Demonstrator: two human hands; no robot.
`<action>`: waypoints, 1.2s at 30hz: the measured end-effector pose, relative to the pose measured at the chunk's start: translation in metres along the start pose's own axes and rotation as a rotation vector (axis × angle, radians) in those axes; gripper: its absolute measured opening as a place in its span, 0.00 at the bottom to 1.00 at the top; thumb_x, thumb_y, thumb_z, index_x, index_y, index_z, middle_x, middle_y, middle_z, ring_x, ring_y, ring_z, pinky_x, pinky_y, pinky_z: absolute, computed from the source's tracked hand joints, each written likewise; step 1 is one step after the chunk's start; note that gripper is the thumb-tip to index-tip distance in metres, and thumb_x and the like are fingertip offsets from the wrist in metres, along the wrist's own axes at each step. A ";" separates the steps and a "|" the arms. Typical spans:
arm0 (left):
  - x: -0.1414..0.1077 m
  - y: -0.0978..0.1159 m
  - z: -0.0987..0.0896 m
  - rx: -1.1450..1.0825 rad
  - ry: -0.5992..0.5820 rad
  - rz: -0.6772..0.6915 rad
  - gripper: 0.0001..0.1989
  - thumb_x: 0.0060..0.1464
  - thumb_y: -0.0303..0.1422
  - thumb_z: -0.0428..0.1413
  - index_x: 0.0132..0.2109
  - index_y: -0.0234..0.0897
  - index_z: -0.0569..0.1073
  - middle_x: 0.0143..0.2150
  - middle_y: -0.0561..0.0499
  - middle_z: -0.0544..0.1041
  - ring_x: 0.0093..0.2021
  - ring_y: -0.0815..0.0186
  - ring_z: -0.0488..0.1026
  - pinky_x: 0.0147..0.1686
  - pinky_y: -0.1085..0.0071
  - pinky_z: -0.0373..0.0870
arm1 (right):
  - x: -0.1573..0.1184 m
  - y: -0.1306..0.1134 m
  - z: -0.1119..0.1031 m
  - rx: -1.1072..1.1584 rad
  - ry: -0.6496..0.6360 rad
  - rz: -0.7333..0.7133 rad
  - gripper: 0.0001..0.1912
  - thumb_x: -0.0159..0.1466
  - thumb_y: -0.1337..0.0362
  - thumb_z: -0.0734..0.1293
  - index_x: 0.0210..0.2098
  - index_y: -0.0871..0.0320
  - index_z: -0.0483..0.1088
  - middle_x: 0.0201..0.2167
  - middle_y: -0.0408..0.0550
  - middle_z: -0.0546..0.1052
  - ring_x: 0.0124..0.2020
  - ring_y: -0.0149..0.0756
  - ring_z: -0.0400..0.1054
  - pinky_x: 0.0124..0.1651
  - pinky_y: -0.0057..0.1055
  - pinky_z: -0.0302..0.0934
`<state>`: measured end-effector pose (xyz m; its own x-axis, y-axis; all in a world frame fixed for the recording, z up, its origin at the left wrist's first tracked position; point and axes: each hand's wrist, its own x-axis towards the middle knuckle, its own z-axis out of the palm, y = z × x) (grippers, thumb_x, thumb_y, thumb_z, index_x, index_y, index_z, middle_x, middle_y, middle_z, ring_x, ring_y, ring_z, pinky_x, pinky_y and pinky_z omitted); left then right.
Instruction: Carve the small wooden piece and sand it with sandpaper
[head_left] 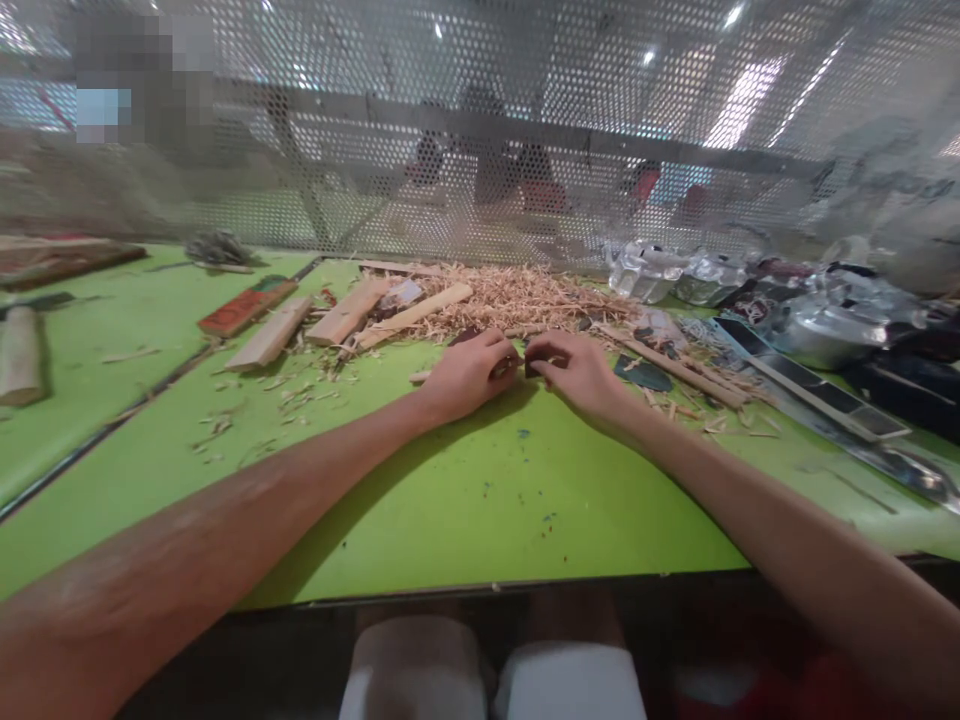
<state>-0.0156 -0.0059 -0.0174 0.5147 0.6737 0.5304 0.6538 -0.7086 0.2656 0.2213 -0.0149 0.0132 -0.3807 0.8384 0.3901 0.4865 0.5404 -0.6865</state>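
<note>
My left hand [474,372] is closed, its fingers curled and pressed together above the green tabletop [480,500]. What it grips, if anything, is too small to make out. Close beside it on the right, my right hand [574,368] pinches a small dark piece [532,368] between thumb and fingers. The fingertips of both hands nearly meet. Behind them lies a heap of pale wood shavings [525,298]. Tiny dark and blue specks are scattered on the tabletop in front of the hands.
Wooden blocks [270,335] and an orange-red block [246,308] lie to the left. A long wooden strip [679,370], a dark green scrap [643,373] and shiny wrapped items [832,320] are on the right. A perforated metal screen [480,130] stands behind.
</note>
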 end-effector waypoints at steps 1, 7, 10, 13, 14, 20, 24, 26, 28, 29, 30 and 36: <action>0.000 0.000 0.000 -0.001 -0.005 -0.001 0.06 0.74 0.33 0.62 0.51 0.37 0.82 0.51 0.43 0.82 0.46 0.57 0.82 0.43 0.64 0.76 | 0.000 0.000 0.001 0.022 0.003 0.012 0.07 0.70 0.68 0.73 0.44 0.57 0.85 0.41 0.52 0.86 0.37 0.40 0.78 0.42 0.39 0.76; 0.002 -0.001 0.000 0.019 -0.035 -0.007 0.05 0.72 0.32 0.62 0.50 0.38 0.82 0.52 0.42 0.82 0.47 0.55 0.82 0.46 0.62 0.78 | 0.002 0.003 0.008 0.140 0.049 0.038 0.06 0.67 0.67 0.73 0.42 0.56 0.84 0.41 0.52 0.86 0.31 0.36 0.75 0.32 0.33 0.73; 0.002 0.002 -0.001 0.047 -0.053 -0.012 0.06 0.74 0.32 0.61 0.50 0.37 0.83 0.53 0.41 0.83 0.47 0.55 0.82 0.45 0.61 0.78 | 0.002 0.006 0.010 0.131 0.033 0.079 0.08 0.68 0.65 0.73 0.45 0.54 0.84 0.43 0.52 0.85 0.31 0.37 0.75 0.26 0.31 0.69; 0.001 0.003 -0.001 0.090 -0.053 -0.016 0.10 0.76 0.33 0.59 0.49 0.36 0.84 0.50 0.41 0.84 0.47 0.54 0.82 0.47 0.60 0.79 | 0.004 0.009 0.011 0.110 0.009 0.073 0.10 0.69 0.65 0.72 0.48 0.54 0.85 0.43 0.51 0.85 0.34 0.39 0.77 0.31 0.32 0.71; 0.001 0.003 0.000 0.103 -0.049 -0.011 0.10 0.76 0.33 0.59 0.48 0.36 0.85 0.49 0.41 0.84 0.48 0.53 0.82 0.49 0.59 0.79 | 0.005 0.010 0.011 0.081 0.007 0.047 0.09 0.69 0.66 0.73 0.47 0.54 0.85 0.43 0.51 0.86 0.35 0.39 0.78 0.35 0.34 0.73; 0.002 -0.002 0.002 0.077 -0.076 0.061 0.10 0.75 0.31 0.61 0.46 0.37 0.87 0.49 0.41 0.85 0.54 0.51 0.81 0.55 0.56 0.80 | 0.009 0.010 0.013 0.006 0.015 0.035 0.10 0.66 0.71 0.72 0.44 0.57 0.86 0.42 0.50 0.88 0.43 0.42 0.80 0.54 0.41 0.74; 0.003 -0.001 0.002 0.062 -0.073 0.069 0.11 0.74 0.32 0.61 0.43 0.37 0.88 0.50 0.40 0.84 0.51 0.53 0.81 0.52 0.58 0.79 | 0.007 0.007 0.013 0.093 -0.001 0.189 0.08 0.67 0.69 0.73 0.43 0.59 0.86 0.31 0.48 0.83 0.31 0.37 0.73 0.39 0.36 0.70; 0.004 0.000 0.002 0.061 -0.071 0.060 0.12 0.75 0.32 0.61 0.43 0.37 0.88 0.49 0.40 0.84 0.50 0.53 0.81 0.52 0.58 0.79 | 0.005 0.004 0.012 0.138 -0.051 0.271 0.06 0.67 0.66 0.74 0.40 0.59 0.86 0.23 0.44 0.77 0.24 0.34 0.65 0.31 0.33 0.62; 0.004 0.000 0.001 0.056 -0.087 0.056 0.12 0.75 0.33 0.60 0.44 0.37 0.89 0.49 0.41 0.84 0.50 0.54 0.81 0.52 0.59 0.79 | 0.004 0.002 0.012 0.186 -0.077 0.314 0.05 0.66 0.65 0.76 0.40 0.60 0.86 0.20 0.42 0.74 0.22 0.32 0.62 0.27 0.32 0.57; 0.004 0.000 0.001 0.052 -0.096 0.058 0.12 0.75 0.33 0.61 0.44 0.37 0.89 0.49 0.41 0.84 0.50 0.54 0.81 0.52 0.59 0.78 | 0.004 0.001 0.011 0.201 -0.075 0.325 0.05 0.66 0.66 0.76 0.40 0.60 0.86 0.21 0.43 0.75 0.22 0.32 0.62 0.26 0.32 0.56; 0.005 0.000 0.000 0.047 -0.103 0.060 0.12 0.74 0.33 0.61 0.43 0.37 0.89 0.49 0.40 0.84 0.50 0.54 0.81 0.51 0.59 0.78 | 0.005 0.001 0.011 0.203 -0.062 0.332 0.05 0.67 0.67 0.76 0.40 0.60 0.86 0.21 0.44 0.76 0.22 0.33 0.62 0.26 0.32 0.56; 0.004 -0.003 0.001 0.037 -0.106 0.043 0.13 0.74 0.33 0.60 0.45 0.36 0.89 0.50 0.39 0.85 0.49 0.53 0.81 0.49 0.59 0.78 | 0.007 0.005 0.012 0.147 -0.074 0.300 0.04 0.68 0.69 0.76 0.40 0.60 0.87 0.24 0.44 0.77 0.24 0.31 0.62 0.30 0.33 0.58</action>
<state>-0.0147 -0.0009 -0.0162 0.5972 0.6625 0.4521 0.6486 -0.7305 0.2138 0.2117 -0.0071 0.0056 -0.2966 0.9480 0.1153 0.4692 0.2498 -0.8470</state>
